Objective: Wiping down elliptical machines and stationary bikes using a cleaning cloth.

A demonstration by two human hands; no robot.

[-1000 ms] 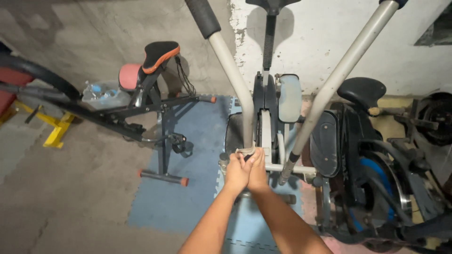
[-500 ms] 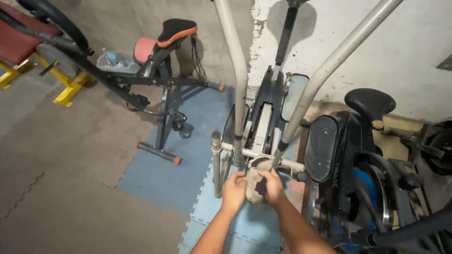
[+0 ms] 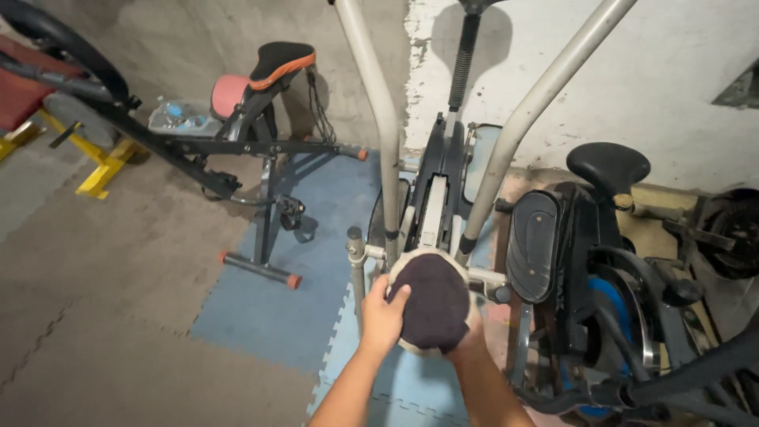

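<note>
Low at centre, over machine's crossbar: both hands clasping dark round pad, left hand fingers curled on edge, right hand mostly hidden beneath. Pad lifted just before frame. Judged step: fitting or wiping pad; next calls for steadying against crossbar. Right fingers unseen; pad's underside hidden.

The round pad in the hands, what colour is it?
Dark brown pad with a pale cream rim, seen in the head view.

A small home gym: an exercise bike left of the hands, a stepping machine ahead, blue floor mats below.
</note>
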